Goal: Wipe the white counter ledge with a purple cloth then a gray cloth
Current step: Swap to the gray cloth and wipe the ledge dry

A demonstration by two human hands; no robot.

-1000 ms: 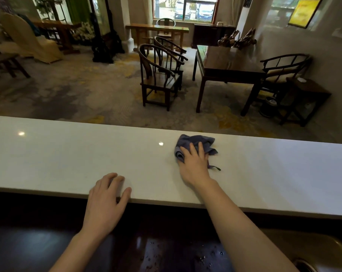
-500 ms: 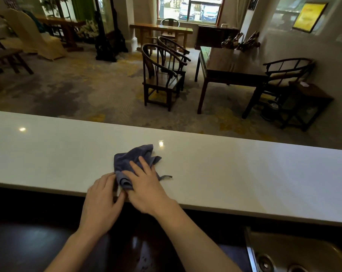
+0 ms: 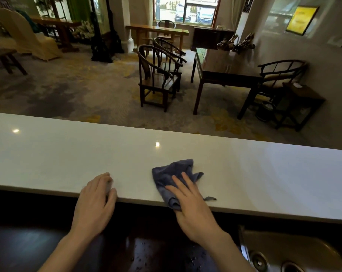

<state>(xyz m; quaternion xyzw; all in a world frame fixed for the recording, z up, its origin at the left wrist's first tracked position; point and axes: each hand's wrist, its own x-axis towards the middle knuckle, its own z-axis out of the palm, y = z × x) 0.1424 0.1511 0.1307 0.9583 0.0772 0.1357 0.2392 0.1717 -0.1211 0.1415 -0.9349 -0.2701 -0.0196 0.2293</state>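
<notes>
A long white counter ledge runs across the view from left to right. A crumpled purple cloth lies on it near the front edge, one corner hanging over the edge. My right hand presses flat on the near part of the cloth, fingers spread. My left hand rests on the ledge's front edge to the left of the cloth, fingers curled over the rim, holding nothing. No gray cloth is in view.
Below the ledge is a dark wet worktop, with a metal sink at the lower right. Beyond the ledge is a carpeted room with dark wooden chairs and a dark table.
My right hand swept the cloth from the right to the left beside my left hand, then back to the right toward the middle. My left hand stayed on the front edge.
</notes>
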